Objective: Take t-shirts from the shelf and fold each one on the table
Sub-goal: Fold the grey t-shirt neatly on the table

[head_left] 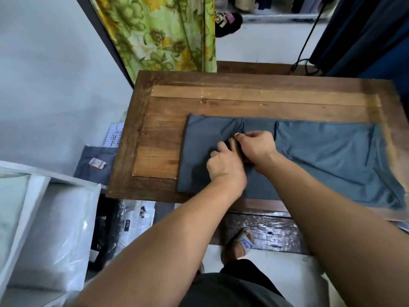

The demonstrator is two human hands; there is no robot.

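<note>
A grey-blue t-shirt lies flat across the wooden table, stretched left to right, its right end reaching the table's right edge. Its left part is folded over into a neat panel. My left hand and my right hand meet near the shirt's middle, both pinching a dark fold of the cloth between fingers and thumb. The pinched part is mostly hidden under my fingers.
A white shelf with plastic-wrapped white items stands at lower left. Folded grey clothing with a tag lies beside the table's left edge. A green floral curtain hangs behind the table. Dark blue fabric hangs at upper right.
</note>
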